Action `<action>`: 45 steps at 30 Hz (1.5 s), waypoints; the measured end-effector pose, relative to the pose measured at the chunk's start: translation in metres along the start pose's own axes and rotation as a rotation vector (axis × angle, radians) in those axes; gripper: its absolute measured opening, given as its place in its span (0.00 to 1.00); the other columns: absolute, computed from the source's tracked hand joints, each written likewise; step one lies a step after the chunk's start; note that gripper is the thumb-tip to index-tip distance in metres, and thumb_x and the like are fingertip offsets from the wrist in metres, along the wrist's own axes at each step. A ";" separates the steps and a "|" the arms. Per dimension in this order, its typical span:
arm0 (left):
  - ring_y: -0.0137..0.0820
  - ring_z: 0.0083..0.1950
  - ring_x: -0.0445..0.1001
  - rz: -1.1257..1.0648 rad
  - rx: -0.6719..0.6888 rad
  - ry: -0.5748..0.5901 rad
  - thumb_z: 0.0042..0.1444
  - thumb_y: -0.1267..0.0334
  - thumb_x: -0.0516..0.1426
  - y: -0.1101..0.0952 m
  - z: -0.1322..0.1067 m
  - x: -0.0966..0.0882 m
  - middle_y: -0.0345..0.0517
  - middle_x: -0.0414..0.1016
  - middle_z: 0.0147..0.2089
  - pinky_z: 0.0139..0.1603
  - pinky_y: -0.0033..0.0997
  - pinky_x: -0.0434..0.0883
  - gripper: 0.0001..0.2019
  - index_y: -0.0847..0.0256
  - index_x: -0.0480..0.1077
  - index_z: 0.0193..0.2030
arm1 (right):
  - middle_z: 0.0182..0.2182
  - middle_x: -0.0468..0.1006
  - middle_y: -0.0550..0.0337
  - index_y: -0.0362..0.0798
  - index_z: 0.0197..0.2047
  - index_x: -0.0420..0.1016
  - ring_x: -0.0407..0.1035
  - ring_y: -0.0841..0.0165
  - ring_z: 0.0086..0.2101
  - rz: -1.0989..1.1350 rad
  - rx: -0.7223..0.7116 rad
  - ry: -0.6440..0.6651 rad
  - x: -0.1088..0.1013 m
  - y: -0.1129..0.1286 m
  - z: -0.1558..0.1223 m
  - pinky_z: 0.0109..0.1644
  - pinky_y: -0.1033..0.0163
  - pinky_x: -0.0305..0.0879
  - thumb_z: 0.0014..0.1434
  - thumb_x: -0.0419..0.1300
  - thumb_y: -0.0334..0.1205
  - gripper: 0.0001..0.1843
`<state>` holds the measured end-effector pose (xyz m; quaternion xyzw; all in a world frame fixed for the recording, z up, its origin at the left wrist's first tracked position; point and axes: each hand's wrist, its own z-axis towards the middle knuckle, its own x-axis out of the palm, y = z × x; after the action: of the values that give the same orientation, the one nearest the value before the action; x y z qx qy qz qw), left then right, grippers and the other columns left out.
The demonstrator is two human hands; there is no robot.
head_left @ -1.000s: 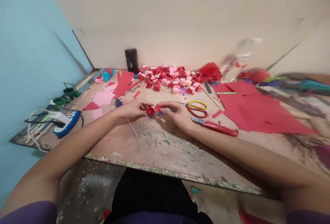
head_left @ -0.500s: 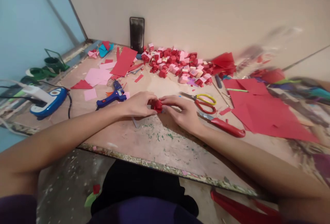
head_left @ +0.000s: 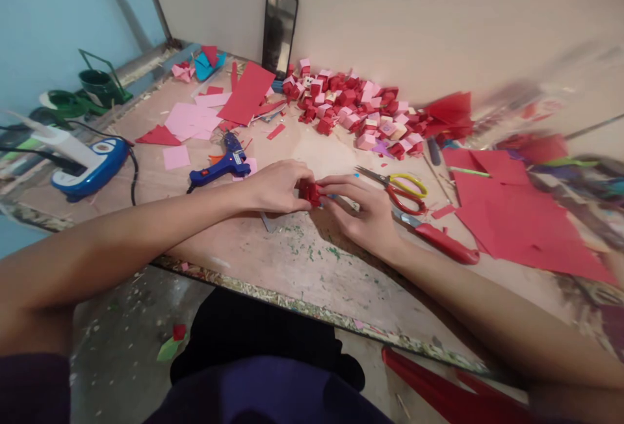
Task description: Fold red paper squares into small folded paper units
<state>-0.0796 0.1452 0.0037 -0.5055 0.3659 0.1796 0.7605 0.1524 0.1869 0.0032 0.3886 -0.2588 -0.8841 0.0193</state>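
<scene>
Between my two hands, just over the middle of the worktable (head_left: 263, 261), is a small folded red paper piece (head_left: 312, 194). My left hand (head_left: 283, 185) is closed on its left side, thumb below and fingers curled above. From the right, my right hand (head_left: 363, 209) pinches the same piece with its fingertips. The fingers partly cover its shape. A blue glue gun (head_left: 221, 167) lies left of my left hand. Scissors with yellow and red handles (head_left: 394, 185) and a red-handled cutting tool (head_left: 439, 238) lie right of my right hand.
A heap of red and pink folded paper cubes (head_left: 351, 105) lies at the back, beside a phone (head_left: 280, 34) propped against the wall. Red paper sheets (head_left: 517, 216) cover the right side. A blue power strip (head_left: 92, 167) with cables sits at the left edge. Pink paper (head_left: 192, 121) lies back left.
The camera view has tilted and shifted slightly. Both hands still hold the red paper piece; the right fingers have straightened a little across its right side.
</scene>
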 end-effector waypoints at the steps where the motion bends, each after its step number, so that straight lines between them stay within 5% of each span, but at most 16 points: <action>1: 0.37 0.43 0.76 0.005 0.003 0.000 0.56 0.65 0.69 0.000 0.000 0.000 0.47 0.81 0.39 0.45 0.37 0.70 0.07 0.63 0.79 0.40 | 0.49 0.89 0.53 0.52 0.45 0.86 0.85 0.59 0.46 -0.009 0.002 -0.001 0.000 0.000 0.000 0.52 0.50 0.82 0.69 0.66 0.33 0.07; 35: 0.36 0.42 0.76 -0.004 0.004 0.005 0.56 0.62 0.72 -0.002 -0.003 -0.003 0.45 0.80 0.40 0.47 0.37 0.70 0.10 0.62 0.79 0.41 | 0.44 0.86 0.53 0.51 0.45 0.81 0.79 0.59 0.45 -0.070 -0.010 0.098 -0.001 0.006 0.002 0.52 0.50 0.76 0.70 0.62 0.35 0.06; 45: 0.41 0.47 0.79 0.110 0.052 -0.013 0.59 0.60 0.72 -0.005 -0.003 -0.004 0.49 0.82 0.44 0.54 0.43 0.74 0.11 0.62 0.79 0.45 | 0.42 0.87 0.53 0.51 0.44 0.81 0.80 0.58 0.43 -0.031 0.014 -0.036 -0.006 0.003 0.008 0.51 0.49 0.77 0.72 0.62 0.37 0.05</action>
<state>-0.0801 0.1410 0.0089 -0.4637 0.3926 0.2149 0.7646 0.1505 0.1892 0.0128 0.3767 -0.2594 -0.8893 -0.0016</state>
